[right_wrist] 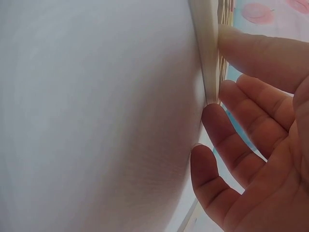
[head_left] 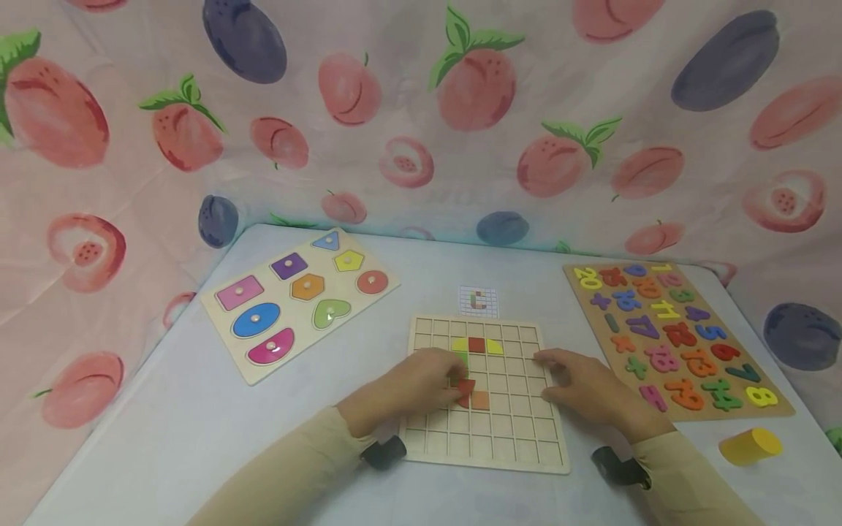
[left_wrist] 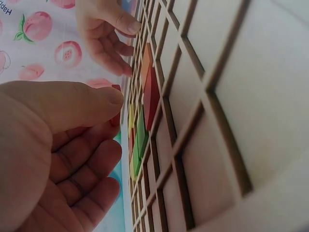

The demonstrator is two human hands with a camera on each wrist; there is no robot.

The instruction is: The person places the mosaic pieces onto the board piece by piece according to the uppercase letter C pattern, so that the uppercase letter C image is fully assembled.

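Observation:
A wooden grid board (head_left: 520,456) lies on the table. My left hand (head_left: 421,383) is over its left half, pinching a small red tile (left_wrist: 116,104) between thumb and forefinger. Close under that hand, a second red tile (left_wrist: 150,94) and an orange tile (head_left: 481,400) sit in the grid. Higher up, a red square (head_left: 476,345) stands between two yellow curved tiles (head_left: 495,346), and a green tile (head_left: 463,359) shows below the left one. My right hand (head_left: 585,383) rests at the board's right edge, thumb at the upper side, fingers loosely bent along the rim.
Behind the board lies a small printed pattern card (head_left: 479,301). A knobbed shape puzzle (head_left: 309,332) is at the back left. To the right is a number puzzle board (head_left: 612,369), with a yellow cylinder (head_left: 750,446) in front of it. A fruit-print cloth (head_left: 408,95) hangs behind.

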